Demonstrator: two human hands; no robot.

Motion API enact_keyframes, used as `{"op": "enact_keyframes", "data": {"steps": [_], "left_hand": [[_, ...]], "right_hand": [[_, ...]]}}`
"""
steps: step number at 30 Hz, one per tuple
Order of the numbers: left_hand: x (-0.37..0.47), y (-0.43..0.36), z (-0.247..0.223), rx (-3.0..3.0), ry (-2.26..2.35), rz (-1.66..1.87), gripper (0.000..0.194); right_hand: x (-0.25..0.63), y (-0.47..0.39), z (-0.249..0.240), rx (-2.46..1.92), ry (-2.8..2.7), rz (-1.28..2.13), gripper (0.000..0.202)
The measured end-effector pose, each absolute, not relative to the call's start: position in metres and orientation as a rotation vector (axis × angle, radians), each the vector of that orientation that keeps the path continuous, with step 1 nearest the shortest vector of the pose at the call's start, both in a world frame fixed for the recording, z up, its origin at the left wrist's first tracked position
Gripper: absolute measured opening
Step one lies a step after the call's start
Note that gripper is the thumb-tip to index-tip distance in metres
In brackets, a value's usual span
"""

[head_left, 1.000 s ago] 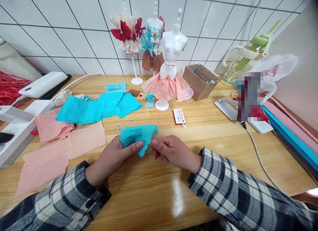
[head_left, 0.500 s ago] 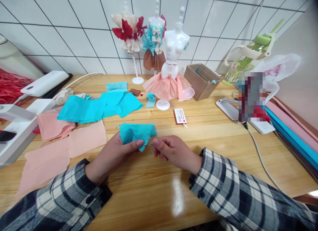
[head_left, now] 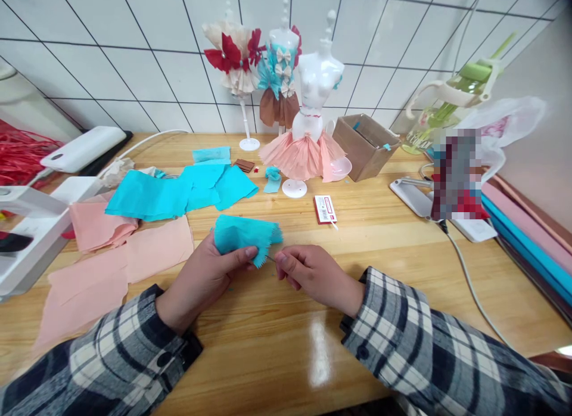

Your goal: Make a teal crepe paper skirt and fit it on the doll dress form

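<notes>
My left hand (head_left: 210, 273) is closed on a folded piece of turquoise crepe paper (head_left: 241, 232), the thumb pressing near its jagged right edge. My right hand (head_left: 317, 276) pinches a thin, dark, pointed tool (head_left: 270, 258) between thumb and finger; most of it is hidden in the fist. Its tip lies at the paper's jagged edge. Both hands are above the wooden table (head_left: 277, 356). Beyond them a white mini mannequin (head_left: 315, 82) wears a pleated peach paper skirt (head_left: 304, 157).
Turquoise sheets (head_left: 149, 194) and peach sheets (head_left: 87, 291) lie at the left. Two dressed mannequins stand behind, one with a brown skirt (head_left: 279, 111). A small red-and-white box (head_left: 325, 210), a cardboard box (head_left: 364, 151), a phone stand (head_left: 409, 195) and a bottle (head_left: 469, 82) are right of centre.
The turquoise paper in my left hand has tilted up slightly, its jagged edge lifting. My right hand stays nearly in place. The whole view has shifted a little.
</notes>
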State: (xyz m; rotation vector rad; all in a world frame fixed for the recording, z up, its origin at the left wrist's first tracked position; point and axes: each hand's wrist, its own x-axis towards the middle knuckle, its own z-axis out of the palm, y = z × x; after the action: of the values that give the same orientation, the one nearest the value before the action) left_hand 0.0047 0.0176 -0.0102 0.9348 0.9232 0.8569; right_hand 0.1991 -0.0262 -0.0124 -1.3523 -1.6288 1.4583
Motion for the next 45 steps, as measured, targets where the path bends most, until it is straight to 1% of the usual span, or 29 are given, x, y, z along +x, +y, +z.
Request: {"op": "enact_keyframes", "data": {"steps": [3, 7, 11, 18, 25, 35, 45], "left_hand": [[0.004, 0.018, -0.008, 0.833, 0.908, 0.949, 0.026], [0.005, 0.019, -0.008, 0.810, 0.890, 0.994, 0.034], [0.006, 0.018, -0.009, 0.876, 0.889, 0.975, 0.037], [0.008, 0.015, -0.008, 0.950, 0.941, 0.944, 0.042], [0.007, 0.015, -0.011, 0.987, 0.944, 0.892, 0.039], [0.007, 0.015, -0.012, 0.987, 0.963, 0.892, 0.042], [0.007, 0.013, -0.011, 0.934, 0.947, 0.874, 0.044]], "right_hand": [[0.200, -0.026, -0.012, -1.317, -1.641, 1.439, 0.055], [0.200, -0.027, -0.014, -1.288, -1.687, 1.409, 0.049], [0.197, -0.031, -0.017, -1.270, -1.516, 1.559, 0.045], [0.192, -0.035, -0.022, -1.130, -1.400, 1.745, 0.051], [0.192, -0.033, -0.025, -1.116, -1.361, 1.784, 0.050], [0.192, -0.032, -0.022, -1.122, -1.345, 1.804, 0.047], [0.193, -0.032, -0.022, -1.161, -1.445, 1.733, 0.044]]}}
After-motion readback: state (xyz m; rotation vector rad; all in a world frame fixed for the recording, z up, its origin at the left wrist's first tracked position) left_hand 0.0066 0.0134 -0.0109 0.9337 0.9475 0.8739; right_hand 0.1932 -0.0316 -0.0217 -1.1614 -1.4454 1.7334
